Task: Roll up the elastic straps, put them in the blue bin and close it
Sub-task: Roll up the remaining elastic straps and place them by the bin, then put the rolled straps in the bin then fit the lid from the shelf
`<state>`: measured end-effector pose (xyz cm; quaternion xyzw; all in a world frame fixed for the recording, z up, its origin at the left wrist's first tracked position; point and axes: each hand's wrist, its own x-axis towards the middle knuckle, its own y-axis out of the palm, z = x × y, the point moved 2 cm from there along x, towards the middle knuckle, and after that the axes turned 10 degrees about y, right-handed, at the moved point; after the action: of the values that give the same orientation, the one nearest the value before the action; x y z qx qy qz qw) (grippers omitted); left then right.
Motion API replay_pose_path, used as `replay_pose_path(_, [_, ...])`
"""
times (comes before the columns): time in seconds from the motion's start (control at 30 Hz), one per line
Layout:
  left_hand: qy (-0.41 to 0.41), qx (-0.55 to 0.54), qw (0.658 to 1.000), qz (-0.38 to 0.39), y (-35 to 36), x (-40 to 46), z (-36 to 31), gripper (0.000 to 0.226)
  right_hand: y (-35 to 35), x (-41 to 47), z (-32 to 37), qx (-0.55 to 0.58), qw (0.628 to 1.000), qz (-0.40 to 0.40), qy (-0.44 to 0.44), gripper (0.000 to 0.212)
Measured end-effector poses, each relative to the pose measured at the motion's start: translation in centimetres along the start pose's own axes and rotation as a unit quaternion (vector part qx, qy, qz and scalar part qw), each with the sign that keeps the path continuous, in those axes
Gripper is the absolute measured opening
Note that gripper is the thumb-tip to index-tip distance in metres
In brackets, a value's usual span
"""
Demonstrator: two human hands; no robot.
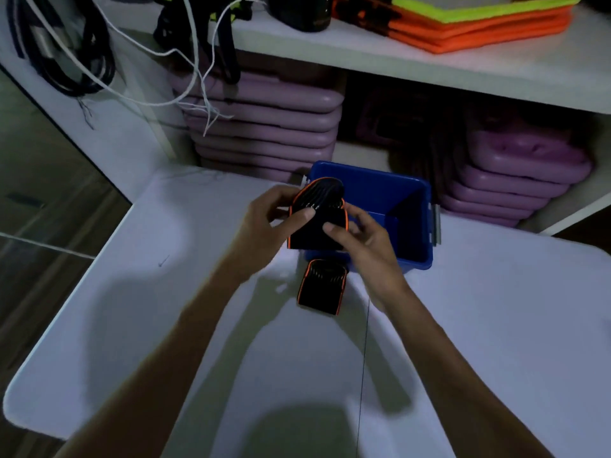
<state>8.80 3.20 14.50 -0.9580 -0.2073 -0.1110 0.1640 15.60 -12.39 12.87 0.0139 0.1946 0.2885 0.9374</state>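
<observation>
Both hands hold a rolled black elastic strap with orange edging (pixel 317 216) just above the near-left corner of the open blue bin (pixel 413 206). My left hand (pixel 271 223) grips its left side with the thumb on top. My right hand (pixel 363 239) grips its right side. A second rolled black-and-orange strap (pixel 322 285) lies on the white table (pixel 165 309) right in front of the bin. The bin stands at the table's far edge. I see no lid.
Behind the table a white shelf unit (pixel 429 61) holds stacks of purple pads (pixel 264 127) below and orange and yellow mats (pixel 479 24) on top. Black cables and white cords (pixel 198 61) hang at the upper left. The table's left edge drops to a wooden floor (pixel 49 226).
</observation>
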Motion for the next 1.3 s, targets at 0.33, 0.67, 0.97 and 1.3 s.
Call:
replay_pose_path(0.33, [0.074,0.248,0.964,0.059,5.0,9.0,9.0,0.038,-4.9,12.2,-2.1,-0.076,0.986,-0.142,0.037,0.025])
replay_pose_path(0.67, [0.060,0.223,0.970,0.080,4.8,7.2,12.3,0.064,-5.6,18.4,-6.3,-0.180,0.955,-0.180,0.150,0.033])
replay_pose_path(0.97, [0.056,0.229,0.966,0.103,4.7,7.0,12.2,0.065,-5.5,18.8,-6.0,-0.251,0.926,-0.225,0.170,0.041])
replay_pose_path(1.3, [-0.032,0.115,0.986,-0.113,3.3,-3.1,10.9,0.041,-5.1,8.5,-2.5,-0.245,0.935,-0.256,0.019,0.041])
